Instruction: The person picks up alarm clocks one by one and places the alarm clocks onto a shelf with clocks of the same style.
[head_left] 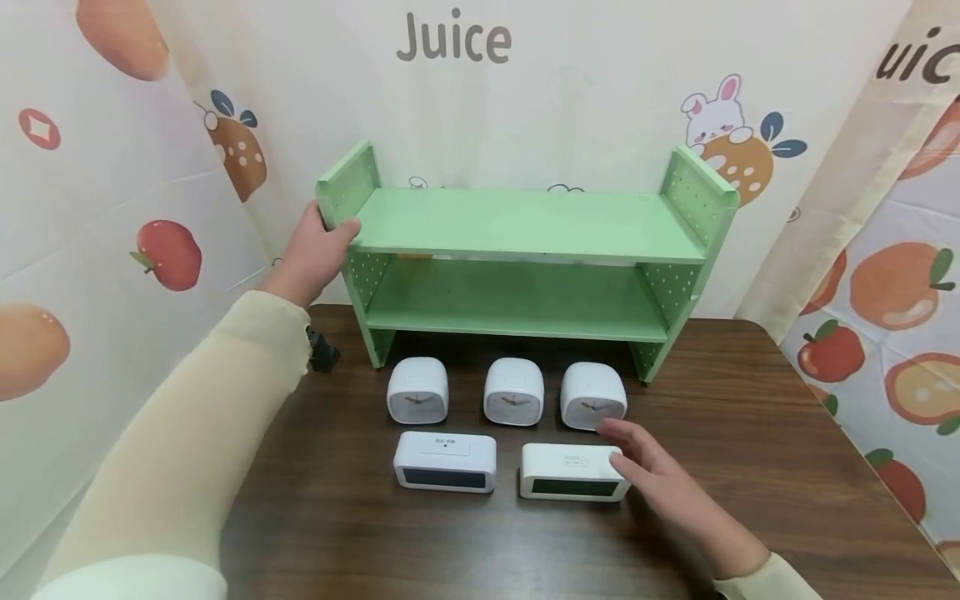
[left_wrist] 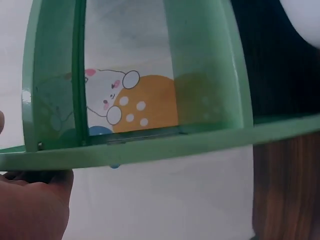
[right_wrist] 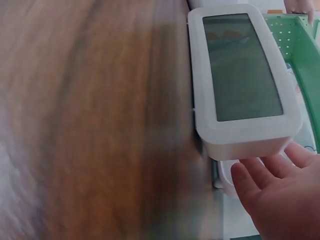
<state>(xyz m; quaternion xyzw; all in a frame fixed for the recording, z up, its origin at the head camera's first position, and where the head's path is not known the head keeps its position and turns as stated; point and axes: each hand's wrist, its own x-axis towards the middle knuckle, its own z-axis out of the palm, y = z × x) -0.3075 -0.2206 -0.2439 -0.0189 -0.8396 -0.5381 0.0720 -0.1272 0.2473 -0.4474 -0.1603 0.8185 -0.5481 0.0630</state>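
My left hand (head_left: 318, 250) grips the left side panel of a green two-tier shelf (head_left: 517, 221), thumb over the front of the panel and fingers round its outer side. In the left wrist view, the hand (left_wrist: 35, 205) shows partly at the panel's edge. Fingers spread and slightly bent, my right hand (head_left: 660, 475) is at the right end of a white digital clock (head_left: 572, 472) with a dark screen. The right wrist view has the fingertips (right_wrist: 240, 172) close beside that clock's end. Left of it sits a second white digital clock (head_left: 446, 461).
Three rounded white analog clocks, left (head_left: 417, 392), middle (head_left: 513, 392) and right (head_left: 593, 396), stand in a row before the shelf. A small black object (head_left: 322, 352) lies by its left foot. Fruit-print curtains (head_left: 570, 100) surround the dark wooden table (head_left: 360, 542).
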